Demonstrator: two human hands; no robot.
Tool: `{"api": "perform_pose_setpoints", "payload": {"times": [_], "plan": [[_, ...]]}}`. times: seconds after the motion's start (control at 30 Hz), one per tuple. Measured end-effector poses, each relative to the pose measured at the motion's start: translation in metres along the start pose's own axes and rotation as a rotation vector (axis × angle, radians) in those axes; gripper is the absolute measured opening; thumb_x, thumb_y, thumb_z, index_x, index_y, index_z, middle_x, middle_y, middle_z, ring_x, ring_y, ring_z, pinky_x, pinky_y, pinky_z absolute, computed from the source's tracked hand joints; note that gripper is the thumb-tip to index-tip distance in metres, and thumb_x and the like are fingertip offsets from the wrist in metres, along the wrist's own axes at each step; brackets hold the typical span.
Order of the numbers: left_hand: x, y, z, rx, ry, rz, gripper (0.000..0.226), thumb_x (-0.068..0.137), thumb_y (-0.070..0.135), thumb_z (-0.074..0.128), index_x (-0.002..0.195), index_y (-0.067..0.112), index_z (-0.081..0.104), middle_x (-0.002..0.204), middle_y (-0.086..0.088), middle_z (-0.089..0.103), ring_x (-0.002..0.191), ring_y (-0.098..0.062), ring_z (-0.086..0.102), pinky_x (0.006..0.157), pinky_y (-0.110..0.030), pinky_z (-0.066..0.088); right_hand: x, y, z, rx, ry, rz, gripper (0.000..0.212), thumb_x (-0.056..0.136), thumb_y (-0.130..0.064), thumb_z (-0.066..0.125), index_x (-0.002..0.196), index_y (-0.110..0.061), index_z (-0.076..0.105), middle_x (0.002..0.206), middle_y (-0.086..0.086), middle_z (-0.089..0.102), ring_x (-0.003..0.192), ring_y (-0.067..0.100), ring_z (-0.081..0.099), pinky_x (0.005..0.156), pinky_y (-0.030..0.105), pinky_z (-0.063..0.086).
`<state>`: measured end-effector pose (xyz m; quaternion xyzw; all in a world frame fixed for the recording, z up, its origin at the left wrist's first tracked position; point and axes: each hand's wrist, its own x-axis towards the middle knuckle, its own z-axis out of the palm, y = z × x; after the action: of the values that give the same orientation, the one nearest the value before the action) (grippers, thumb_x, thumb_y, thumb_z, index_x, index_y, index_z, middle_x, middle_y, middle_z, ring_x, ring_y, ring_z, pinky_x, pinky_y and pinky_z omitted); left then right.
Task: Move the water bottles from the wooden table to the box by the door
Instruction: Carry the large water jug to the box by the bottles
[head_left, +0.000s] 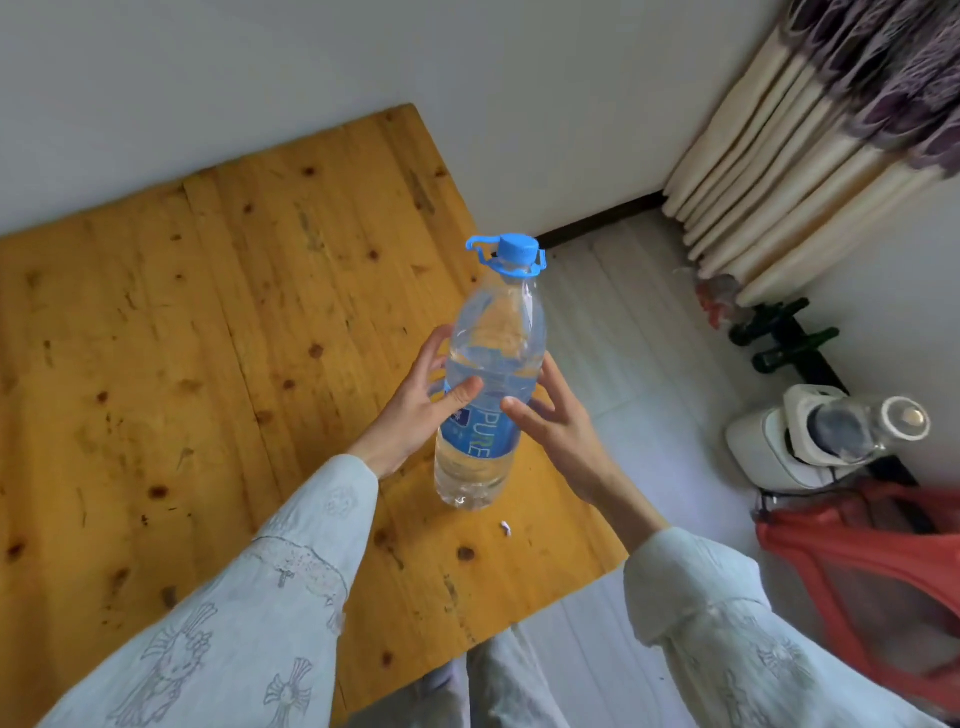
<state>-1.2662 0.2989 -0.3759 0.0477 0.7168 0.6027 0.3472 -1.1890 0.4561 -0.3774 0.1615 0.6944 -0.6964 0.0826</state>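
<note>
Near the wooden table's (208, 338) right edge, the water bottle (488, 364), clear with blue cap, carry loop and label, is grasped by left hand (415, 415) and right hand (561, 431), thumbs across its front. Pale floor (649, 395) lies open just right.

"pure", seemingly, on water bottle (485, 400) label
</note>
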Motion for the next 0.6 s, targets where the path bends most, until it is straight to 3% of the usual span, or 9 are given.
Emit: {"api": "perform_pose_setpoints", "payload": {"times": [0.07,0.17,0.27,0.37,0.43,0.53,0.6], "plan": [[0.007,0.001,0.004,0.029,0.045,0.017,0.060,0.061,0.061,0.066,0.107,0.074,0.029,0.119,0.019,0.047,0.118,-0.018,0.051,0.094,-0.036,0.045,0.004,0.000,-0.003,0.042,0.012,0.004,0.052,0.087,-0.023,0.058,0.129,-0.044,0.037,0.135,-0.011,0.050,0.119,0.012,0.054,0.105,0.046,0.040],[0.001,-0.003,0.013,0.023,0.099,0.032,0.067,0.055,0.069,0.068,0.112,0.069,0.033,0.119,0.019,0.050,0.112,-0.012,0.053,0.086,-0.030,0.048,-0.002,0.001,-0.006,0.062,0.020,0.001,0.052,0.086,-0.022,0.059,0.128,-0.045,0.038,0.135,-0.013,0.050,0.121,0.010,0.052,0.105,0.047,0.040],[-0.015,-0.010,0.020,-0.003,0.115,0.044,0.067,0.055,0.063,0.071,0.114,0.067,0.038,0.117,0.021,0.052,0.111,-0.010,0.056,0.084,-0.027,0.048,-0.017,0.003,-0.008,0.053,0.028,0.004,0.053,0.083,-0.026,0.062,0.125,-0.050,0.039,0.129,-0.027,0.051,0.119,0.001,0.051,0.103,0.033,0.042],[-0.032,-0.011,0.029,0.003,0.075,0.059,0.062,0.061,0.053,0.070,0.113,0.068,0.039,0.108,0.029,0.058,0.102,0.004,0.059,0.074,-0.014,0.050,-0.042,0.005,-0.008,0.093,0.058,0.018,0.056,0.083,-0.026,0.062,0.129,-0.047,0.037,0.128,-0.034,0.049,0.117,-0.004,0.050,0.088,0.010,0.044],[-0.045,-0.010,0.037,0.012,0.042,0.069,0.061,0.062,0.052,0.069,0.113,0.068,0.038,0.112,0.026,0.056,0.102,0.007,0.058,0.071,-0.009,0.049,-0.061,0.006,-0.008,0.120,0.098,0.026,0.057,0.083,-0.023,0.063,0.129,-0.045,0.037,0.125,-0.036,0.051,0.115,-0.005,0.052,0.082,0.005,0.043],[-0.063,-0.004,0.047,0.024,-0.045,0.096,0.059,0.061,0.051,0.068,0.109,0.069,0.038,0.117,0.020,0.053,0.106,-0.002,0.057,0.070,-0.012,0.050,-0.094,0.005,-0.006,0.142,0.191,0.030,0.061,0.080,-0.026,0.065,0.132,-0.043,0.037,0.128,-0.029,0.052,0.114,-0.001,0.054,0.083,0.011,0.047],[-0.072,0.003,0.054,0.057,-0.140,0.124,0.058,0.060,0.049,0.067,0.108,0.067,0.038,0.115,0.018,0.053,0.105,-0.002,0.056,0.068,-0.011,0.051,-0.120,0.006,-0.004,0.166,0.274,0.022,0.062,0.081,-0.025,0.064,0.134,-0.039,0.036,0.133,-0.015,0.052,0.118,0.009,0.054,0.093,0.026,0.049]]}}
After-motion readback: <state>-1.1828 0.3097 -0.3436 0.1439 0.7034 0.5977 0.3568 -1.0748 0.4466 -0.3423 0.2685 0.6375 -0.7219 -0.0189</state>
